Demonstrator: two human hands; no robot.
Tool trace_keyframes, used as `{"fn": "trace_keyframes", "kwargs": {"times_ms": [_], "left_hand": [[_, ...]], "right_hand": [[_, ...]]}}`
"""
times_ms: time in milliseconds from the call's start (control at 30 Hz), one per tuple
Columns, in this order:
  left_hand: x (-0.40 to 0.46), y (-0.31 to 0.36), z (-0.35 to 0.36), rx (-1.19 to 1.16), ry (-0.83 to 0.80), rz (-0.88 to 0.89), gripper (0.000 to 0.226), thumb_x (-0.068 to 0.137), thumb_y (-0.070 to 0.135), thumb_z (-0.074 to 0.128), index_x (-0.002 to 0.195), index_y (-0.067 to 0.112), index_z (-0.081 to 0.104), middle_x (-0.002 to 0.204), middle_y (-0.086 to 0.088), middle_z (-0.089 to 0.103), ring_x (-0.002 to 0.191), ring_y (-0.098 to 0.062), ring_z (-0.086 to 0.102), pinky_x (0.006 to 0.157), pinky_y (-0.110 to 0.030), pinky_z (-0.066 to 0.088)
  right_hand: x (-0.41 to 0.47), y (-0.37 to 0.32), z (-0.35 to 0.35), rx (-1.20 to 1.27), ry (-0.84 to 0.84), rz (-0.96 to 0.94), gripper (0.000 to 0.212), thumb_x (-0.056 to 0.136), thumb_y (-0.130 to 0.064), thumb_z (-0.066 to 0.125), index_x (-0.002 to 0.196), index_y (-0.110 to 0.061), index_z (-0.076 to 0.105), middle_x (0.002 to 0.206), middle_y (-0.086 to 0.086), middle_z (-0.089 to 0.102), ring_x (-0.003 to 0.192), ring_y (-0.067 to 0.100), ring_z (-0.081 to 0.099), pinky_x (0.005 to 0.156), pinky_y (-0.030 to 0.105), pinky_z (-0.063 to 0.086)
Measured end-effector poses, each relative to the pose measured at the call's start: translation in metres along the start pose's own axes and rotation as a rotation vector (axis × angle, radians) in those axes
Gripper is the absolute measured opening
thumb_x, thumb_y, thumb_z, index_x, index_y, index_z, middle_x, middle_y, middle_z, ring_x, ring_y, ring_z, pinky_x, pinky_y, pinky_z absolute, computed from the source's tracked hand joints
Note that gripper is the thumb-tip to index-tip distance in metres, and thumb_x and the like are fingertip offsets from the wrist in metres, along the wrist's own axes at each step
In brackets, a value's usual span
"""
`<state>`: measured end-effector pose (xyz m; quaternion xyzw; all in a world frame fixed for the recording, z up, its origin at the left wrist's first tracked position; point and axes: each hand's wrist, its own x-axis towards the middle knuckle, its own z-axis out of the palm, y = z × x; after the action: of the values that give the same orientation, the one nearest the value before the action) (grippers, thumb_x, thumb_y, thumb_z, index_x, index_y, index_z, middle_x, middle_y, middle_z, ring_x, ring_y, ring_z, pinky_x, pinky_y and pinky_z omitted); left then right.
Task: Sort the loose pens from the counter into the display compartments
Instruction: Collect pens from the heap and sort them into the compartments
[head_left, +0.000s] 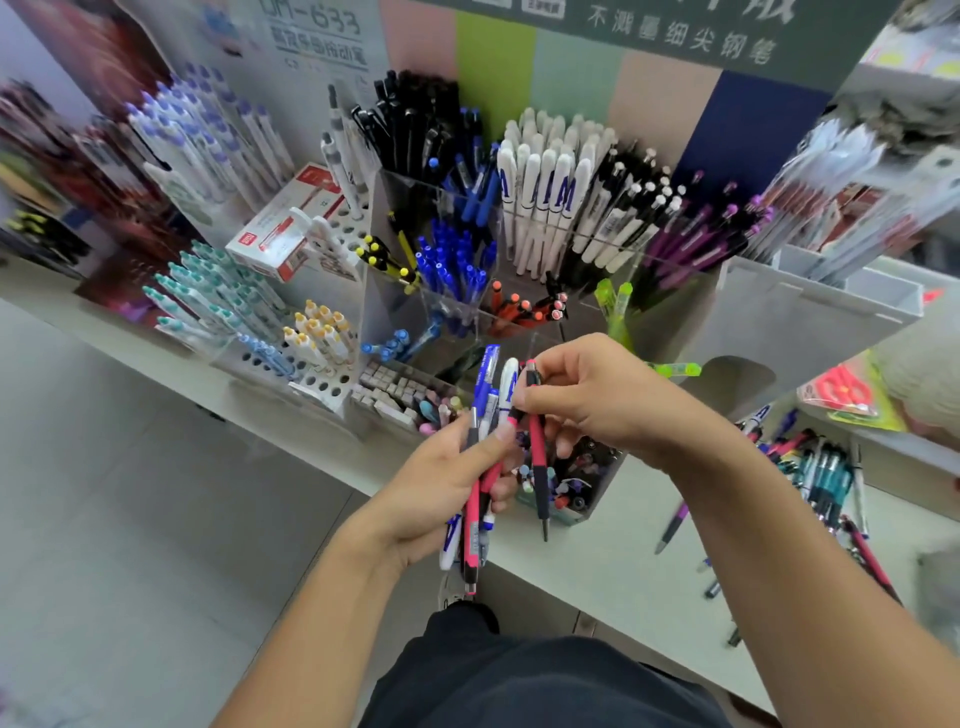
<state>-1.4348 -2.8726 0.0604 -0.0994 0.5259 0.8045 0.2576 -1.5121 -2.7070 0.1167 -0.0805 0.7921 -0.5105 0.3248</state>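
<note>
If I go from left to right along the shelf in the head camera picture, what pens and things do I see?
Teal-capped pens → red and white box → blue pens → white pens → purple pens → loose pens on the counter.

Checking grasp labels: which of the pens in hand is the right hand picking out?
The red-and-black pen, pinched near its top by the right hand; the others stay bundled in the left hand.
</note>
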Motion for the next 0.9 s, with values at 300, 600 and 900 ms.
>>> {"fn": "trace_keyframes", "kwargs": {"times_ms": [300,600,900], "left_hand": [[0.011,-0.003,-0.017,-0.191,0.345,0.009,0.014,0.103,0.020,0.055,0.110,0.008,0.051,0.068,-0.001,0.051,0.050,-0.011,0.046,0.045,-0.021,0.042],[0.008,-0.001,-0.024,-0.308,0.335,-0.032,0.029,0.104,0.037,0.047,0.099,0.011,0.058,0.063,0.001,0.045,0.041,-0.008,0.034,0.037,-0.018,0.030],[0.005,-0.006,-0.021,-0.390,0.324,0.030,0.022,0.105,0.030,0.048,0.096,0.011,0.055,0.067,-0.001,0.046,0.045,-0.008,0.036,0.040,-0.019,0.035]], "right_hand": [[-0.042,-0.023,-0.045,-0.118,0.391,-0.249,0.010,0.098,-0.008,0.061,0.090,-0.005,0.065,0.069,0.011,0.068,0.055,0.017,0.069,0.053,0.029,0.058],[0.009,0.003,0.008,-0.742,0.501,-0.221,0.010,0.102,-0.021,0.053,0.095,-0.014,0.057,0.092,0.002,0.060,0.083,0.023,0.057,0.071,0.038,0.045],[0.017,0.022,-0.001,-0.509,0.591,-0.205,0.005,0.096,-0.020,0.067,0.093,-0.017,0.070,0.077,-0.003,0.070,0.070,0.015,0.068,0.074,0.037,0.057]]}}
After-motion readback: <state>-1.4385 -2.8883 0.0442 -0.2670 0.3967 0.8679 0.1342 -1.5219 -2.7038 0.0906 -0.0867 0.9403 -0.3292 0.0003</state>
